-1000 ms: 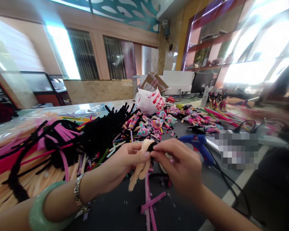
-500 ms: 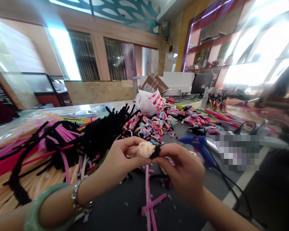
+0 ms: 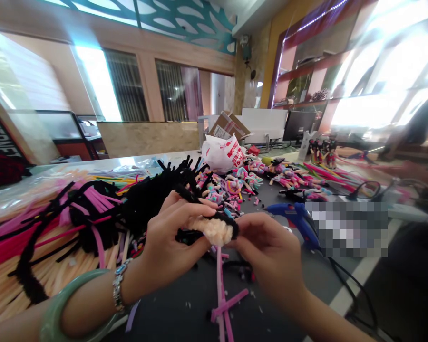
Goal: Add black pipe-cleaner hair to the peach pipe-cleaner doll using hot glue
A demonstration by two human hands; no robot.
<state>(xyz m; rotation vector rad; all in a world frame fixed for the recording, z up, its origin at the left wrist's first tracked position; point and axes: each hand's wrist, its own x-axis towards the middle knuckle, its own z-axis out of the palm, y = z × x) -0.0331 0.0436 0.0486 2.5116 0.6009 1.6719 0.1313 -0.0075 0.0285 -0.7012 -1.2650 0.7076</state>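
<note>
A cream fuzzy pipe-cleaner coil [image 3: 219, 231] is held up above the dark table, its wound end toward the right. My left hand [image 3: 178, 228] grips it between thumb and fingers. A black pipe cleaner [image 3: 229, 222] runs along its upper side and wraps over the right end, with its other part sticking out above my left fingers. The fingertips of my right hand [image 3: 271, 256] pinch the black pipe cleaner at that end. Below the hands, pink pipe cleaners [image 3: 223, 304] lie crossed on the table.
To the left lie a heap of black pipe cleaners [image 3: 146, 199] and cream stems [image 3: 67, 280]. Small colourful pipe-cleaner dolls [image 3: 242, 178] are piled behind the hands. A blue glue gun [image 3: 299, 218] with a cable rests at right. A white plastic bag [image 3: 221, 152] stands behind.
My left hand has opened its grip wider and shifted left. More of the black pipe cleaner now shows across the top of the cream coil. My right hand stays at its right end.
</note>
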